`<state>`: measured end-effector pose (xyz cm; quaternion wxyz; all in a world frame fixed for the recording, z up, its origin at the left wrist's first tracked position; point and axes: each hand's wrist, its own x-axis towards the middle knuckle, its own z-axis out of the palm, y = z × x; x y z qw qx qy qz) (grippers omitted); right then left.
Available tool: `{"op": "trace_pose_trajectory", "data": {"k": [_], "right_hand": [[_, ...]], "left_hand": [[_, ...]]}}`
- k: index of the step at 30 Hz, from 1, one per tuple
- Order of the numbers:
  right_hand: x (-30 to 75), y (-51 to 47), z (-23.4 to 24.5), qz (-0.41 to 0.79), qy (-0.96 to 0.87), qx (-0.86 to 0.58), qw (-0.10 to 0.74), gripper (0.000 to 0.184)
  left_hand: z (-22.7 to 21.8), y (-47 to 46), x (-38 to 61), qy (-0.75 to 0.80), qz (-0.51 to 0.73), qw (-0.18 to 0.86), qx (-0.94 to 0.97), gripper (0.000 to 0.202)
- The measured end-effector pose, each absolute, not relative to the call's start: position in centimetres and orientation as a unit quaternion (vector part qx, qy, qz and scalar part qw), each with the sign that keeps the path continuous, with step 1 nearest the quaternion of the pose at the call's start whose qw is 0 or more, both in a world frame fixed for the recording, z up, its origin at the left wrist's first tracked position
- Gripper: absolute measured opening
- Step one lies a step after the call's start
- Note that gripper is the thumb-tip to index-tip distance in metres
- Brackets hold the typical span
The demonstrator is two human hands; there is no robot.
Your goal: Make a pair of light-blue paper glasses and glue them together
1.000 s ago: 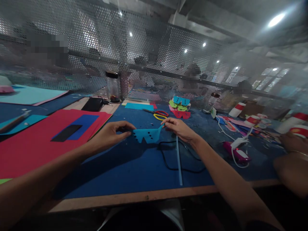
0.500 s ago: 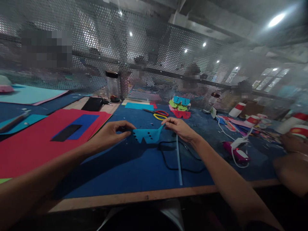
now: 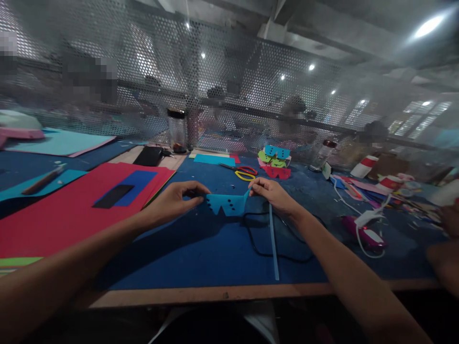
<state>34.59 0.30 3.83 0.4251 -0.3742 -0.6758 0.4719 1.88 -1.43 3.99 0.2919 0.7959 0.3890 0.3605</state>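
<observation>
Blue paper glasses [image 3: 226, 204] with small black marks and a V-shaped nose notch are held up over the table between my two hands. My left hand [image 3: 182, 197] pinches their left end between thumb and fingers. At the other end, my right hand [image 3: 274, 195] pinches the folded-back side strip. A pale translucent stick [image 3: 274, 243], like a glue stick, runs from beneath my right hand toward the table's front edge; its far end is hidden. Around it loops a black cord [image 3: 251, 241]. Scissors [image 3: 245, 173] with red and yellow handles lie just beyond the hands.
Finished-looking paper glasses [image 3: 276, 171] in several colours are stacked behind. Red sheets [image 3: 82, 205] spread at left, near a black phone-like object [image 3: 147, 155] and a jar [image 3: 177, 131]. A purple device [image 3: 366, 234] with a white cable lies right. Another person's arm [image 3: 444, 258] is at far right.
The view has shifted slightly left, so everything sits further right in the picture. Both hands keep their pinch on the blue paper glasses, with almost no other movement.
</observation>
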Motion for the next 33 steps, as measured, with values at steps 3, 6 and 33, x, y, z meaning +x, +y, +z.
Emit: {"op": "trace_pose_trajectory", "data": {"k": [3,6,33], "right_hand": [[34.51,0.18,3.85,0.475,-0.674,-0.371,0.428,0.039],[34.56,0.32,3.86,0.478,-0.664,-0.374,0.436,0.040],[34.48,0.51,3.47,0.506,-0.621,-0.381,0.462,0.043]], "left_hand": [[3.85,-1.36,1.85,0.382,0.364,0.290,0.798,0.021],[3.55,-1.14,1.74,0.379,0.367,0.292,0.798,0.020],[3.72,-0.98,1.46,0.383,0.357,0.297,0.798,0.023]]}}
